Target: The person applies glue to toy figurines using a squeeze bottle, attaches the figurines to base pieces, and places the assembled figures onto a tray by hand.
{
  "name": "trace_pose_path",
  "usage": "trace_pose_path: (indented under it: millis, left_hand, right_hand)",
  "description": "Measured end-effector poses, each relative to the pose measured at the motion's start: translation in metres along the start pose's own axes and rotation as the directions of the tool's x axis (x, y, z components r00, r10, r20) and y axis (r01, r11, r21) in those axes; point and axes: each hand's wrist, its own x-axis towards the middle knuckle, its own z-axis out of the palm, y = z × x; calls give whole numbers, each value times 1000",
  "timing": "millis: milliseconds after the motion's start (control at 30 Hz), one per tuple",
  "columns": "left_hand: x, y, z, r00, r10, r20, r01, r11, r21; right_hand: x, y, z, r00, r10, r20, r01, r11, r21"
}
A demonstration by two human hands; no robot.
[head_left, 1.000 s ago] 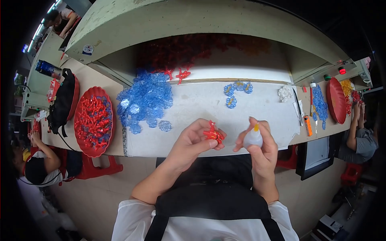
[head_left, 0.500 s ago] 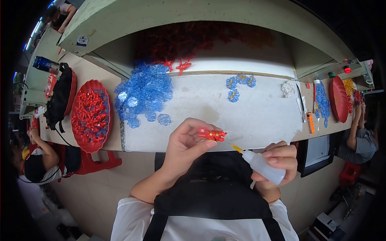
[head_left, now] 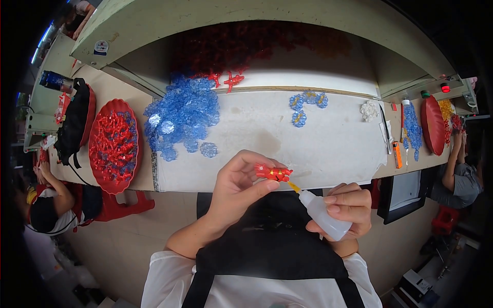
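Note:
Between the thumb and fingers of my left hand (head_left: 239, 182) is a small red plastic figure (head_left: 273, 173) with gold markings, held above the bench's front edge. My right hand (head_left: 345, 208) grips a white squeeze bottle (head_left: 327, 215) with a yellow nozzle, tilted up to the left. The nozzle tip (head_left: 293, 187) is right by the figure's right end; whether it touches, I cannot tell. Beyond my left hand lies a heap of clear blue flower-shaped pieces (head_left: 182, 115). Several blue pieces with yellow centres (head_left: 299, 119) lie apart at the back of the white work surface (head_left: 246, 143).
At the left stands a red oval tray (head_left: 135, 163) of red figures and blue pieces, beside a black bag (head_left: 72, 123). White pieces (head_left: 368, 110), tweezers (head_left: 383, 126) and an orange lighter (head_left: 397, 155) lie at the right. A shelf (head_left: 267, 13) overhangs the back. People work at both sides.
My right hand has moved left with the squeeze bottle, bringing the nozzle up close to the red figure. My left hand has barely shifted.

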Motion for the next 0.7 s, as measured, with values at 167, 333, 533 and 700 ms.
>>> trace_pose_path:
  millis: [167,333,533,700]
  left_hand:
    - [0,-2,-1,1000,-13,8,13,1000,-4]
    - [0,-3,-1,997,-76,-3,75,995,-72]
    - [0,-5,-4,994,-111,-21,108,988,-108]
    - [0,-6,-3,993,-118,-12,115,986,-120]
  right_hand:
    - [1,0,-1,1000,-2,4,3,1000,-5]
    - [-1,-2,-6,999,1,-32,0,1000,27]
    - [-1,-1,-6,1000,1,-11,-1,1000,6]
    - [-1,0,-6,1000,-14,-12,15,1000,8]
